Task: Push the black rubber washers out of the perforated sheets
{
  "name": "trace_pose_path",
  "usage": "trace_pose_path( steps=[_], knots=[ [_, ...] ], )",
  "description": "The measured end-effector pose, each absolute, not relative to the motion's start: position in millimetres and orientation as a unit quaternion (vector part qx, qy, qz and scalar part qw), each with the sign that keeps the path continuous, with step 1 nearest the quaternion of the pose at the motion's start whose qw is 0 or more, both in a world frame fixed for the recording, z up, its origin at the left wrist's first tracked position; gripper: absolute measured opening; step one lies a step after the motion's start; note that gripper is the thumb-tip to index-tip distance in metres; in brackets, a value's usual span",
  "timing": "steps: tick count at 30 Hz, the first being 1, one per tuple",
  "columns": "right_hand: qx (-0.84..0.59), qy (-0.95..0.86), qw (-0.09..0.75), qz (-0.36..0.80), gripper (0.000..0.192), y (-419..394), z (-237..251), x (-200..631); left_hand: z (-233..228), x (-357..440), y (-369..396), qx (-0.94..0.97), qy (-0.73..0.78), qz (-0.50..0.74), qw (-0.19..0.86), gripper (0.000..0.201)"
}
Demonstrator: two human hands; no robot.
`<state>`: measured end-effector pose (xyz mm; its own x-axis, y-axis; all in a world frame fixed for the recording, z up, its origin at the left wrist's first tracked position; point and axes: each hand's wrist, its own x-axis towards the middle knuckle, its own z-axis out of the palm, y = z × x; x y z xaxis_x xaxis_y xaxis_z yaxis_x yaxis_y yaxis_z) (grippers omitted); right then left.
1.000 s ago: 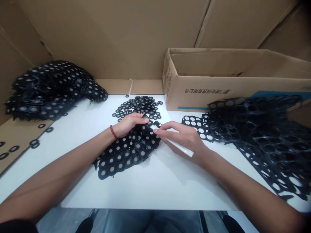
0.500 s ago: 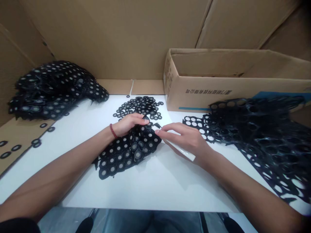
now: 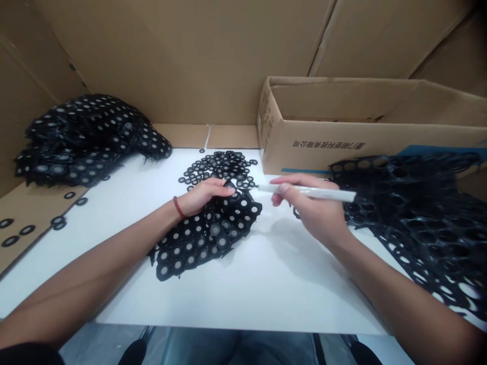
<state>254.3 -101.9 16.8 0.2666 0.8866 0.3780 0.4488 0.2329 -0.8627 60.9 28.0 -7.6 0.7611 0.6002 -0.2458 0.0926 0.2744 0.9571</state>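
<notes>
A black die-cut sheet [image 3: 205, 235] full of round rings with pale centres lies on the white table [image 3: 243, 284]. My left hand [image 3: 203, 195] presses down on its far edge, fingertips at the sheet's top corner. My right hand [image 3: 314, 208] is lifted to the right of the sheet and grips a white pen-like tool [image 3: 308, 192], held nearly level with its tip pointing left. A loose pile of small black rings [image 3: 220, 165] lies just beyond my left hand.
A heap of filled sheets [image 3: 83, 139] sits at the left. Emptied black sheets [image 3: 414, 203] with open holes spread at the right. An open cardboard box [image 3: 365, 126] stands behind them. A few stray rings [image 3: 23, 230] lie on the cardboard at far left.
My right hand has risen off the sheet and swung right, turning the white tool from slanted under the palm to nearly level. My left hand has stayed on the sheet.
</notes>
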Motion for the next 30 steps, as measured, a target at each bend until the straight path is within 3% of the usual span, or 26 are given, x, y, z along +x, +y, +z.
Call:
trace_pose_path(
  steps=[3,6,8,10,14,16,18,20,23,27,30],
  knots=[
    [-0.62,-0.461,0.558,0.303,0.035,-92,13,268,-9,61,27,0.595,0.286,0.175,0.731,0.018],
    [-0.722,-0.45,0.388,0.355,0.034,-86,4,276,-10,61,27,0.622,0.277,0.171,0.712,0.019],
    [-0.79,-0.486,0.265,0.266,0.025,-86,-1,276,-10,61,26,0.639,0.275,0.17,0.698,0.019],
    [-0.82,-0.517,0.194,0.149,0.023,-87,-5,273,-10,61,25,0.653,0.276,0.167,0.685,0.019],
    [-0.832,-0.537,0.124,0.056,0.048,-90,-4,269,-8,62,23,0.678,0.277,0.164,0.661,0.02],
    [-0.833,-0.536,0.137,0.019,0.048,-92,0,266,-9,62,23,0.686,0.268,0.166,0.656,0.019],
    [-0.805,-0.555,0.209,0.0,0.04,-94,4,260,-10,63,22,0.699,0.255,0.171,0.646,0.021],
    [-0.738,-0.6,0.302,0.063,0.029,-94,6,250,-13,65,22,0.723,0.24,0.179,0.623,0.023],
    [-0.635,-0.64,0.365,0.233,0.019,-93,1,235,-16,68,19,0.762,0.225,0.206,0.571,0.026],
    [-0.633,-0.564,0.426,0.318,0.022,-89,-9,227,-17,69,11,0.801,0.231,0.39,0.39,0.053],
    [-0.608,-0.537,0.445,0.379,0.019,-88,-11,228,-14,68,4,0.862,0.161,0.408,0.253,0.033]
  ],
)
